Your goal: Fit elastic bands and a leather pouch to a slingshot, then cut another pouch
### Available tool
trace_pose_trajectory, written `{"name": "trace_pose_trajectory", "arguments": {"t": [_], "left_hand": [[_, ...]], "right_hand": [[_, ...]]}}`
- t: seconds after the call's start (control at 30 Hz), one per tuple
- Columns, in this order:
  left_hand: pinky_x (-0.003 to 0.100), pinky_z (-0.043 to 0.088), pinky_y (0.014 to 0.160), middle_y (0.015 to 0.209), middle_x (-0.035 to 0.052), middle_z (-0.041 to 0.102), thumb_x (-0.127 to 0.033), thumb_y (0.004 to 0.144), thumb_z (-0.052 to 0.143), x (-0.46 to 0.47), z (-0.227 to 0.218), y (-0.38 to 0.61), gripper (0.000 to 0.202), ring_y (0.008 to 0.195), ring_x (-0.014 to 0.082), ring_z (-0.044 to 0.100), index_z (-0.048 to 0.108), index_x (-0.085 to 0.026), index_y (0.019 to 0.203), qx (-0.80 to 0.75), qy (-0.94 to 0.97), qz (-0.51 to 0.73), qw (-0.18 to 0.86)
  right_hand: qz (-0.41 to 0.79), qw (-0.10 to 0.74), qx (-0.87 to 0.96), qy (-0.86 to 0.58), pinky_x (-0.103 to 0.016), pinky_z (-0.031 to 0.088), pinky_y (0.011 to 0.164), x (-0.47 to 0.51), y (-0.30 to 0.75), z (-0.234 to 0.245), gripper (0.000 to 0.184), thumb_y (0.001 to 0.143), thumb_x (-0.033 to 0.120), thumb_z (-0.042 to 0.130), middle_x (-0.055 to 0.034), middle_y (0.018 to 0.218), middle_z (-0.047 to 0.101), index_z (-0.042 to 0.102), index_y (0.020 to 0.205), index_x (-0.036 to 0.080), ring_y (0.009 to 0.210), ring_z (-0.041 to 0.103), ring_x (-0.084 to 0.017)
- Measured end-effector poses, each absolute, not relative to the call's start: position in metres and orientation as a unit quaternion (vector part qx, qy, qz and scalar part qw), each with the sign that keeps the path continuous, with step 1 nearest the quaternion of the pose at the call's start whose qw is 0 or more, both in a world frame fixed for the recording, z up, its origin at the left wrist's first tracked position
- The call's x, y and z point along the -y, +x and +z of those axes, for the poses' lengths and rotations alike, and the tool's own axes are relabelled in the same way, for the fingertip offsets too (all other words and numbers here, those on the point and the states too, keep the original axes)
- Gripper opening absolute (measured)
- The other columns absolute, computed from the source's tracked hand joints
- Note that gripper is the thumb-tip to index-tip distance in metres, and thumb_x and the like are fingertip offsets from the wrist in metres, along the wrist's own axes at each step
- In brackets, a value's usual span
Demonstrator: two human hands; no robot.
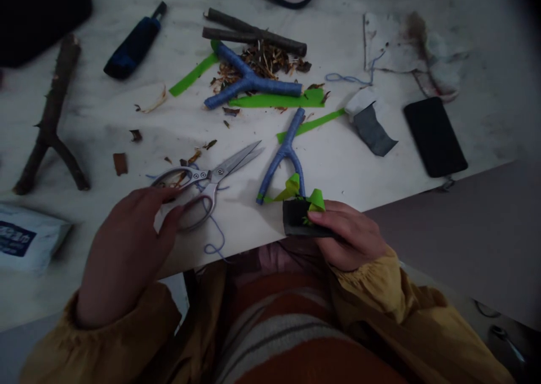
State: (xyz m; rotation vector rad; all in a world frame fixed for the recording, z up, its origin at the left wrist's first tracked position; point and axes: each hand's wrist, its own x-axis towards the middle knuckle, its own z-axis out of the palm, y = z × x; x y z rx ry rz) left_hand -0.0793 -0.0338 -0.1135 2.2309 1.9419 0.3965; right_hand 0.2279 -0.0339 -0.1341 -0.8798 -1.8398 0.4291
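Observation:
My left hand [131, 243] has its thumb and forefinger at the handle loops of the metal scissors [210, 175], which lie on the table with blades slightly apart. My right hand [350, 232] pinches a dark rectangular pouch [296, 215] at the table's front edge. Bright green flat bands [289, 188] are fixed near the pouch, their far ends partly hidden. Just beyond it lies a small slingshot fork [287, 144] wrapped in blue cord, one prong tip green. Loose blue thread [215, 240] trails beside the scissors.
Farther back, a larger blue-wrapped fork [249, 80] rests on green strips [279, 99] and bark shavings [270, 60]. Around are bare sticks [257, 32], a forked branch [51, 119], a blue-handled tool [135, 46], a black phone [435, 136], grey scrap [374, 130] and a wipes packet [31, 237].

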Motion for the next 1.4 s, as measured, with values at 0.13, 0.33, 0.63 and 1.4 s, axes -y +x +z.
{"name": "trace_pose_trajectory", "arguments": {"t": [0.13, 0.33, 0.63, 1.4], "left_hand": [[0.056, 0.041, 0.077, 0.098, 0.01, 0.053, -0.038, 0.078, 0.057, 0.041, -0.137, -0.1, 0.04, 0.098, 0.0419, 0.049, 0.053, -0.035, 0.118, -0.649, 0.74, 0.152, 0.088], [0.049, 0.04, 0.073, 0.095, 0.0091, 0.051, -0.036, 0.077, 0.062, 0.042, -0.146, -0.101, 0.042, 0.099, 0.0378, 0.049, 0.055, -0.031, 0.118, -0.677, 0.71, 0.163, 0.107], [0.045, 0.051, 0.089, 0.113, 0.0132, 0.052, -0.046, 0.081, 0.06, 0.035, -0.132, -0.081, 0.053, 0.1, 0.0295, 0.057, 0.055, -0.016, 0.125, -0.723, 0.688, 0.049, 0.035], [0.044, 0.042, 0.097, 0.113, 0.0191, 0.059, -0.038, 0.087, 0.036, 0.025, -0.127, -0.089, 0.05, 0.106, 0.033, 0.053, 0.052, -0.006, 0.122, -0.656, 0.752, -0.062, 0.014]], "right_hand": [[0.118, 0.532, 0.779, -0.31, -0.027, 0.062, 0.068, 0.029, 0.226, -0.14, 0.046, 0.079, 0.009, 0.061, -0.0049, 0.077, 0.074, 0.06, 0.125, 0.014, 0.074, 0.071, -0.018], [0.121, 0.53, 0.775, -0.323, -0.026, 0.062, 0.065, 0.027, 0.225, -0.138, 0.047, 0.079, 0.009, 0.061, -0.0032, 0.075, 0.074, 0.06, 0.125, 0.018, 0.071, 0.071, -0.017], [0.144, 0.535, 0.756, -0.348, -0.028, 0.061, 0.071, 0.035, 0.227, -0.136, 0.053, 0.077, 0.005, 0.065, -0.0042, 0.082, 0.074, 0.058, 0.127, 0.019, 0.082, 0.07, -0.017], [0.567, 0.635, 0.217, -0.477, -0.023, 0.057, 0.07, 0.023, 0.194, -0.14, 0.022, 0.061, 0.02, 0.081, 0.0056, 0.08, 0.076, 0.075, 0.081, 0.027, 0.072, 0.069, -0.011]]}}
